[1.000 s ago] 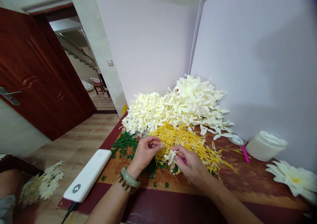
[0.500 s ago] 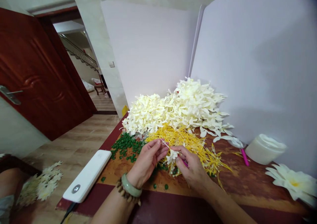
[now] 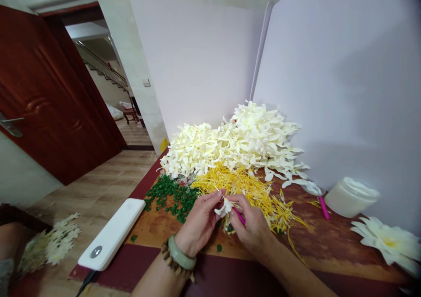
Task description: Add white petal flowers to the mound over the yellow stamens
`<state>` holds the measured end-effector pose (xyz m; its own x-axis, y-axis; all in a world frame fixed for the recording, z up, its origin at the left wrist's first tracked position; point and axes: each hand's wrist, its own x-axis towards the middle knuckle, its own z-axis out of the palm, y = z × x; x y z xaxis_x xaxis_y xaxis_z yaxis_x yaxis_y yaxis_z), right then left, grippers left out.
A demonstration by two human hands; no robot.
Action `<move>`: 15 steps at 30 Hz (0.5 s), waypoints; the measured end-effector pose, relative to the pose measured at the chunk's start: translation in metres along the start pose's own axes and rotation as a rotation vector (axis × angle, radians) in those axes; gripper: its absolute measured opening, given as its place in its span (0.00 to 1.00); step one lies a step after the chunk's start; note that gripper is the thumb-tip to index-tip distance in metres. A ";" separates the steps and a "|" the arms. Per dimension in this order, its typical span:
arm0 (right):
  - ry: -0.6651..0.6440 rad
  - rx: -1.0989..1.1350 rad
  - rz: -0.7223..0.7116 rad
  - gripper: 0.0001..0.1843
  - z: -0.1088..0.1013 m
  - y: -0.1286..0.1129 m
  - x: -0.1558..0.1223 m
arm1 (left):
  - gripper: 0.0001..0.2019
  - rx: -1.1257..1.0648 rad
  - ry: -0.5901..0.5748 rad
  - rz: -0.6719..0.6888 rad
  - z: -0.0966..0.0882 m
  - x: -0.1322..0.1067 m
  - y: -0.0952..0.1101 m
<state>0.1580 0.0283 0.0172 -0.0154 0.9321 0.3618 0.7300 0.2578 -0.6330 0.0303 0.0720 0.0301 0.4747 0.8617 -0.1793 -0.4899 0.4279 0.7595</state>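
Note:
My right hand (image 3: 251, 222) is closed around a needle tool (image 3: 239, 215) with a magenta handle. Its thin metal shaft runs up and left past a small white artificial flower (image 3: 225, 208), and the tip shows above my left fingers. My left hand (image 3: 205, 213) pinches with thumb and forefinger at the flower and shaft; exactly what lies under the thumb is hidden. Just beyond both hands spreads a heap of yellow stamen strands (image 3: 243, 185). To the left lie many small green pieces (image 3: 173, 196). Behind them rises a large pile of white flower petals (image 3: 197, 150).
A white power bank (image 3: 113, 233) with a cable lies at the table's left edge. On the right are a magenta-handled brush or scoop (image 3: 323, 207), a white tub (image 3: 351, 196) and a large white flower (image 3: 390, 242). Pale panels (image 3: 204, 65) stand behind. More petals (image 3: 64, 240) lie low at left.
My left hand has moved right and closed in at the white flower, its fingers now pinched around the shaft area. The right hand stays nearly in place. The view has shifted slightly.

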 end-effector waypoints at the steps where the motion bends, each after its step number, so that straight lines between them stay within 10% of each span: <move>1: 0.000 0.004 0.011 0.16 0.001 0.000 0.000 | 0.08 0.001 -0.018 -0.003 0.000 0.000 -0.001; 15: 0.069 0.069 -0.085 0.13 0.004 0.003 -0.004 | 0.11 0.136 -0.162 0.036 0.007 -0.007 -0.012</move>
<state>0.1572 0.0262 0.0107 -0.0263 0.8868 0.4614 0.6789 0.3546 -0.6429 0.0379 0.0585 0.0269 0.5750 0.8162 -0.0558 -0.4108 0.3471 0.8430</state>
